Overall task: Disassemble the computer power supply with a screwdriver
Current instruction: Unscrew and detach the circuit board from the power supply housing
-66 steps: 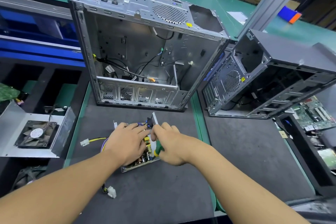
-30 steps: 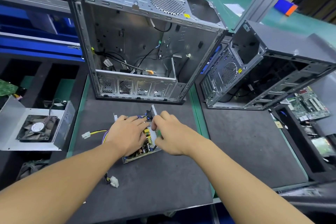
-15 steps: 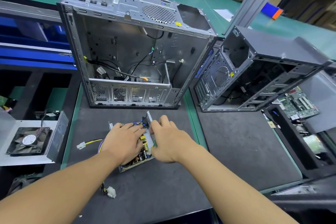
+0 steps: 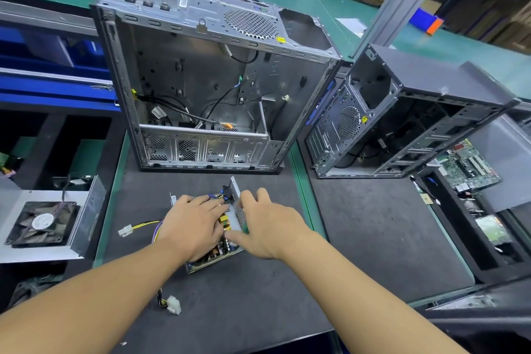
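The opened power supply (image 4: 216,256) lies on the dark mat, its circuit board exposed and one metal side wall (image 4: 236,195) standing up. My left hand (image 4: 192,224) rests flat on the board and holds the unit down. From the right, my right hand (image 4: 267,227) reaches over that wall with the fingers partly spread. It keeps a green-handled screwdriver (image 4: 245,229) tucked under the palm, and only a sliver of the handle shows. The tip is hidden. Yellow and purple cables with white plugs (image 4: 125,230) (image 4: 173,304) trail off to the left and front.
An open silver computer case (image 4: 201,89) stands just behind the power supply, and a dark case (image 4: 402,112) lies at the right. A metal cover with a fan (image 4: 43,224) sits at the left. Green circuit boards (image 4: 465,167) fill a bin at the right.
The green handle was plainly upright in my right fist; now it is tucked under the palm and the fingers have spread over the metal wall. My left hand stays on the board.
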